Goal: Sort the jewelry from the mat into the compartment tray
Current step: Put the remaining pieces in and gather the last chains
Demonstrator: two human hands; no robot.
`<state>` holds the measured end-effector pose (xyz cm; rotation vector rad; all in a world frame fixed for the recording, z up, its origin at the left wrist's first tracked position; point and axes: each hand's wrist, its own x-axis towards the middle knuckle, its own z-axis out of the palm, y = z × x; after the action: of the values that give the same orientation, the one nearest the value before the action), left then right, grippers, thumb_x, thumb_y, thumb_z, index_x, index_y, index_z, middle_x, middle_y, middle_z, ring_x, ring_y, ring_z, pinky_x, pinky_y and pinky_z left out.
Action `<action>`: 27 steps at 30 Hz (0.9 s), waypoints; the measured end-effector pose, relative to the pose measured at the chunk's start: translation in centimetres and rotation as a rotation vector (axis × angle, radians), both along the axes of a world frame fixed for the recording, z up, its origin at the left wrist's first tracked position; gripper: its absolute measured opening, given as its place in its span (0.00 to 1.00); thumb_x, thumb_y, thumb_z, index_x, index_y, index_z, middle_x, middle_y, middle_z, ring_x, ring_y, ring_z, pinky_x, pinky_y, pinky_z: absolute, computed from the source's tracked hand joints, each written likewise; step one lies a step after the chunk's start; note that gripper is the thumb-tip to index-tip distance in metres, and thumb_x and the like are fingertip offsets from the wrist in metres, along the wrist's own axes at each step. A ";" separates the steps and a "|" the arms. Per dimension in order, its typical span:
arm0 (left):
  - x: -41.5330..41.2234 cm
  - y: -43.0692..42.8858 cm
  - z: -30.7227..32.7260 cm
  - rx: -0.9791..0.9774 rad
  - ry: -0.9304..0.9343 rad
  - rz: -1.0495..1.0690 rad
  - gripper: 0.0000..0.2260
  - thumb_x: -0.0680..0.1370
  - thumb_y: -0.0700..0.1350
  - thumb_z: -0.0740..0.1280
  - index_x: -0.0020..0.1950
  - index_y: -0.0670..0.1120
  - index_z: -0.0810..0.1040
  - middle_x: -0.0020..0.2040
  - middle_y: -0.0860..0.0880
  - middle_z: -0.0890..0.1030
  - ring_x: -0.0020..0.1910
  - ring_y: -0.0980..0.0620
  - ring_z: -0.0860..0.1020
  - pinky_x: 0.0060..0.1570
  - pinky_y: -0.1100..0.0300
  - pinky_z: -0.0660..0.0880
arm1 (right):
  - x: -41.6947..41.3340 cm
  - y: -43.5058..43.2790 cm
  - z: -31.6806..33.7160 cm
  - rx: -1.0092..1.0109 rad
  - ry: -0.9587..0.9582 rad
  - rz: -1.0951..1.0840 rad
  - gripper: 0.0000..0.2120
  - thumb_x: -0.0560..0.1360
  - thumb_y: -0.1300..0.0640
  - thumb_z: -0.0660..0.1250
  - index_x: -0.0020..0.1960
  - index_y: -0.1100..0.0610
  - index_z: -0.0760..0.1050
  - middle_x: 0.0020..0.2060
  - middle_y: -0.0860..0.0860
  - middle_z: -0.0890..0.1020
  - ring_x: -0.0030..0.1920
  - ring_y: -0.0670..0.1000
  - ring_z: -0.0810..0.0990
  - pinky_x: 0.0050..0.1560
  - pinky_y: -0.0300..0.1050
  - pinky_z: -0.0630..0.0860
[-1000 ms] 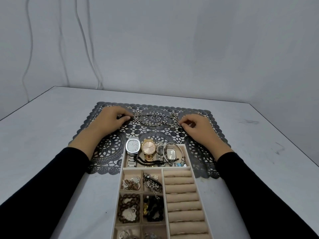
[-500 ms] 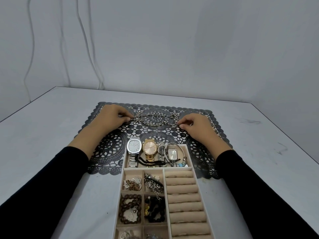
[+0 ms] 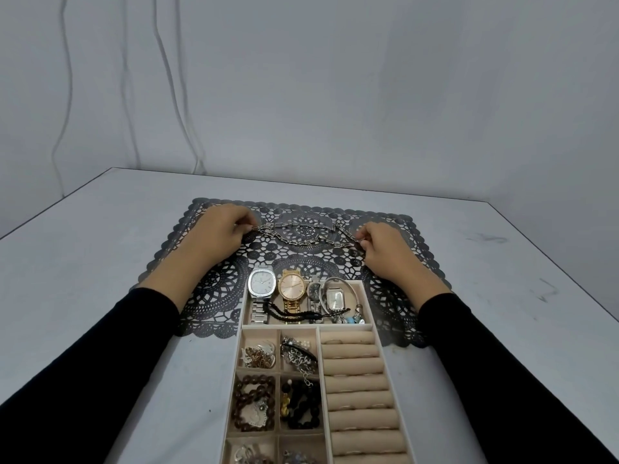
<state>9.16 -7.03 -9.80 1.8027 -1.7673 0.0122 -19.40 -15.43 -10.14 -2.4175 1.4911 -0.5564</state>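
A silver link chain (image 3: 303,234) lies stretched across the far half of the dark lace mat (image 3: 214,296). My left hand (image 3: 219,234) pinches its left end and my right hand (image 3: 385,249) pinches its right end. Nearer me stands the beige compartment tray (image 3: 376,333). Its top compartment holds several watches (image 3: 291,289) and a bangle. Small left compartments hold chains and bead bracelets (image 3: 253,401). The right column has ring rolls (image 3: 358,383).
The mat and tray sit on a white table (image 3: 100,236) against a pale wall. Cables (image 3: 167,78) hang down the wall at the back left. The table's right edge runs close to the mat's right side.
Both hands have kept their hold on the chain's ends and shifted only slightly. The chain looks drawn a little straighter between them.
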 end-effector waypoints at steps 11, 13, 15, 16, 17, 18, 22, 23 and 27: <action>0.3 0.1 -0.2 -0.023 0.040 0.019 0.07 0.77 0.37 0.69 0.52 0.44 0.84 0.51 0.47 0.84 0.52 0.51 0.78 0.54 0.61 0.69 | -0.1 0.7 0.2 -0.044 -0.237 0.132 0.07 0.76 0.62 0.68 0.48 0.52 0.83 0.47 0.50 0.80 0.43 0.44 0.75 0.46 0.34 0.69; 0.3 0.2 -0.1 -0.017 0.065 0.027 0.07 0.77 0.38 0.69 0.53 0.44 0.84 0.52 0.48 0.84 0.54 0.50 0.78 0.55 0.61 0.69 | 0.0 0.7 0.3 -0.035 -0.195 0.148 0.08 0.76 0.60 0.68 0.51 0.52 0.83 0.48 0.50 0.79 0.43 0.44 0.74 0.49 0.37 0.68; 0.2 0.4 0.0 -0.017 0.101 0.029 0.07 0.77 0.38 0.70 0.53 0.45 0.85 0.52 0.49 0.83 0.53 0.52 0.77 0.55 0.62 0.68 | 0.1 0.6 0.4 -0.030 -0.161 0.153 0.08 0.76 0.59 0.68 0.52 0.52 0.83 0.48 0.50 0.78 0.45 0.45 0.75 0.49 0.37 0.67; 0.2 0.5 0.1 -0.018 0.116 0.029 0.07 0.77 0.39 0.70 0.53 0.45 0.85 0.52 0.49 0.83 0.52 0.54 0.76 0.55 0.64 0.67 | 0.1 0.5 0.4 -0.031 -0.145 0.149 0.07 0.76 0.59 0.68 0.52 0.52 0.83 0.48 0.50 0.78 0.45 0.46 0.75 0.49 0.37 0.67; 0.2 0.6 0.1 -0.019 0.129 0.034 0.07 0.77 0.39 0.71 0.53 0.46 0.85 0.52 0.50 0.83 0.52 0.56 0.75 0.54 0.65 0.66 | 0.2 0.4 0.5 -0.031 -0.135 0.146 0.06 0.75 0.59 0.69 0.50 0.53 0.83 0.47 0.50 0.78 0.45 0.46 0.75 0.49 0.38 0.68; 0.3 0.6 0.1 -0.021 0.139 0.040 0.07 0.77 0.40 0.71 0.53 0.46 0.85 0.52 0.50 0.83 0.52 0.57 0.74 0.54 0.66 0.65 | 0.3 0.4 0.5 -0.029 -0.131 0.143 0.05 0.75 0.59 0.69 0.49 0.53 0.83 0.47 0.50 0.78 0.45 0.47 0.75 0.49 0.39 0.69; 0.4 0.5 0.1 -0.018 0.131 0.045 0.07 0.76 0.40 0.71 0.52 0.46 0.85 0.53 0.49 0.84 0.52 0.56 0.76 0.55 0.65 0.66 | 0.7 0.2 0.6 -0.005 -0.094 0.127 0.03 0.75 0.60 0.68 0.44 0.53 0.79 0.46 0.50 0.77 0.46 0.48 0.74 0.49 0.41 0.69; 0.4 0.4 0.1 -0.019 0.111 0.038 0.07 0.76 0.39 0.71 0.52 0.46 0.85 0.52 0.48 0.84 0.52 0.55 0.76 0.55 0.64 0.67 | 0.8 0.1 0.6 0.003 -0.078 0.118 0.03 0.76 0.60 0.67 0.44 0.53 0.77 0.47 0.50 0.76 0.46 0.49 0.74 0.49 0.41 0.68; 0.4 0.5 -0.1 -0.044 -0.007 -0.013 0.07 0.77 0.37 0.69 0.52 0.43 0.85 0.50 0.46 0.84 0.50 0.51 0.78 0.53 0.61 0.69 | 1.1 0.0 0.1 -0.004 -0.062 0.110 0.04 0.77 0.62 0.65 0.45 0.55 0.75 0.46 0.50 0.76 0.46 0.49 0.73 0.47 0.41 0.66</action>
<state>9.52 -6.55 -9.91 1.7620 -1.7700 0.0519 -18.35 -15.38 -10.05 -2.4438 1.3242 -0.6051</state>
